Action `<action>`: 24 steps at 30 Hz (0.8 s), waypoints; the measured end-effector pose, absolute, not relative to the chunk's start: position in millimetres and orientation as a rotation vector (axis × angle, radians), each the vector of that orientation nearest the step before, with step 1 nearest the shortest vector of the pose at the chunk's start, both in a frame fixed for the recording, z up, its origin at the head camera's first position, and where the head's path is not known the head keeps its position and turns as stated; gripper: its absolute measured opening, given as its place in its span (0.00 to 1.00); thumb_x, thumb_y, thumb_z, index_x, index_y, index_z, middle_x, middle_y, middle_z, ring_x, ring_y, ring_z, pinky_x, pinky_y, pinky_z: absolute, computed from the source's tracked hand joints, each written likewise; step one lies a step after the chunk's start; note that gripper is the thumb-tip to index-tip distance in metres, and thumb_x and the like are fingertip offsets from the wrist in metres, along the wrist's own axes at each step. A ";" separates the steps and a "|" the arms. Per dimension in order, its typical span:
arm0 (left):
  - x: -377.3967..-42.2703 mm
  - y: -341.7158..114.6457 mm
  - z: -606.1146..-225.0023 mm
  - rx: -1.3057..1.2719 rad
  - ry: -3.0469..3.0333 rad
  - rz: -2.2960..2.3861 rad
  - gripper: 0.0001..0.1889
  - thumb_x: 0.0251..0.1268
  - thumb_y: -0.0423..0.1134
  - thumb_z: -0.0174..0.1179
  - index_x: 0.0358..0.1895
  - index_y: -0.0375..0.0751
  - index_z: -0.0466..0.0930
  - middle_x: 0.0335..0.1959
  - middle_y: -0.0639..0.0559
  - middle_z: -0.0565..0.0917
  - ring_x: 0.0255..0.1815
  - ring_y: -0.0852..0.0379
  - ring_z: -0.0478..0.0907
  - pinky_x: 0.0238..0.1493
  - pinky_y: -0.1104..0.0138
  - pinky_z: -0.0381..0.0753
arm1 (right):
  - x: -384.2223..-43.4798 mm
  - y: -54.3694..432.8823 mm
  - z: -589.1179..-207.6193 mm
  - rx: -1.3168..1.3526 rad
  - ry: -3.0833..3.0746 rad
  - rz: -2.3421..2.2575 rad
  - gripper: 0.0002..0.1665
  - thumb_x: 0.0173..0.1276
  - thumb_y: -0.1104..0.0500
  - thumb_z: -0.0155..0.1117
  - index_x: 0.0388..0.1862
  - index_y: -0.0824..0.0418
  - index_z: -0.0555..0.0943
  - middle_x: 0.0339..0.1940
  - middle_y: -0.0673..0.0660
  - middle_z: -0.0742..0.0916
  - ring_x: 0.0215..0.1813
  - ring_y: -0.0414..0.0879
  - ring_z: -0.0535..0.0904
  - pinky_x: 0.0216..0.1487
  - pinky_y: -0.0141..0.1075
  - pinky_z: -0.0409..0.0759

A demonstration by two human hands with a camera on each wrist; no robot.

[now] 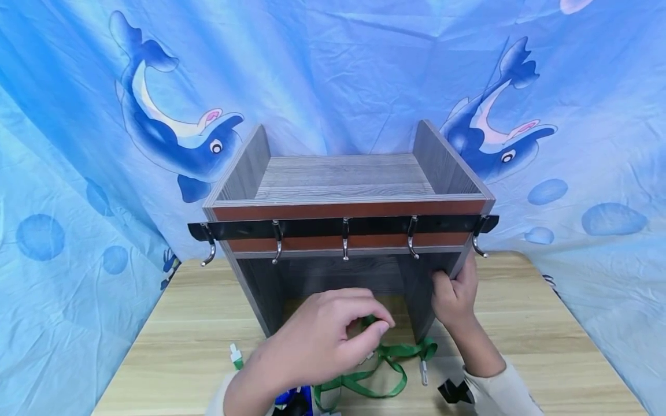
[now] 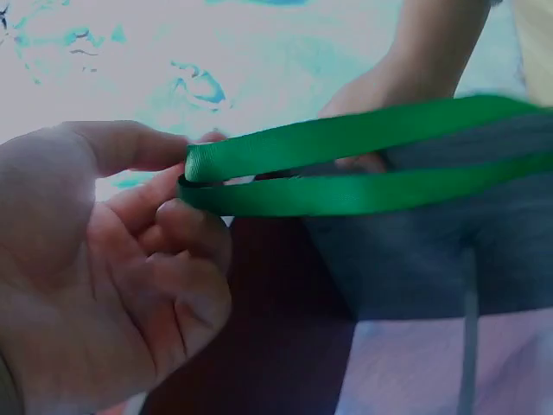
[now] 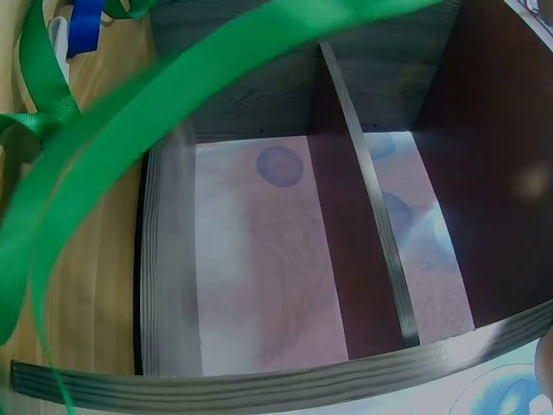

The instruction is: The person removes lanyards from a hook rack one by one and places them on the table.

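My left hand (image 1: 333, 332) is in front of the grey wooden shelf (image 1: 346, 176), thumb and fingertips together. In the left wrist view it pinches the looped end of a green lanyard (image 2: 294, 194), whose two strands run off to the right. More of the green ribbon, with metal clips, lies on the table below that hand. My right hand (image 1: 457, 292) grips the shelf's right side panel under the hook rail. A black rail (image 1: 312, 229) with several silver hooks runs across the shelf's front; the hooks carry nothing. In the right wrist view the ribbon crosses before the shelf's compartments.
A blue lanyard (image 1: 308, 398) lies at the table's front edge, partly behind my left forearm. To its left is a white clip (image 1: 236, 353) with a green end. The wooden table (image 1: 541, 329) extends on both sides. A blue dolphin-print curtain (image 1: 333, 69) hangs behind.
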State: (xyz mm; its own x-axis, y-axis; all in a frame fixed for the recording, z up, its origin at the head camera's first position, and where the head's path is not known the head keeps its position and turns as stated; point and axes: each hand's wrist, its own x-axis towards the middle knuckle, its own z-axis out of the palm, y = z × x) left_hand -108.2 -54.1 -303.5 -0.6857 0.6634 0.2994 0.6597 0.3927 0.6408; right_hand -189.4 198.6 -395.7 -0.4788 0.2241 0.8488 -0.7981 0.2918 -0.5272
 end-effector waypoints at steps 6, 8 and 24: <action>-103.5 -68.2 -300.5 1.151 2.838 1.002 0.11 0.81 0.49 0.58 0.39 0.59 0.89 0.41 0.68 0.85 0.34 0.72 0.78 0.34 0.74 0.79 | -189.3 198.5 -395.4 0.543 -1.608 1.357 0.29 0.50 0.80 0.47 0.55 0.82 0.74 0.50 0.42 0.82 0.42 0.41 0.74 0.44 0.30 0.68; -101.7 -70.4 -300.8 1.134 2.895 0.956 0.11 0.80 0.49 0.59 0.37 0.60 0.89 0.46 0.68 0.85 0.41 0.69 0.81 0.36 0.73 0.80 | -188.4 198.4 -395.5 0.554 -1.601 1.363 0.29 0.50 0.80 0.47 0.55 0.82 0.73 0.51 0.42 0.82 0.44 0.42 0.73 0.45 0.31 0.68; -102.6 -79.0 -319.6 1.256 2.866 0.959 0.10 0.77 0.49 0.63 0.54 0.57 0.90 0.60 0.66 0.84 0.61 0.66 0.82 0.61 0.62 0.86 | -186.9 198.6 -394.8 0.573 -1.598 1.382 0.28 0.50 0.82 0.46 0.54 0.82 0.73 0.49 0.44 0.82 0.41 0.44 0.74 0.43 0.32 0.67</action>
State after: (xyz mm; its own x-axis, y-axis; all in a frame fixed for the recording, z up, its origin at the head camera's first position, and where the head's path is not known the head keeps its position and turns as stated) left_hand -102.6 -79.0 -319.6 -0.6981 0.6309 0.3386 0.7076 0.5355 0.4610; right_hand -186.9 198.6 -394.8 -0.4715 0.2130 0.8558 -0.8162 0.2621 -0.5149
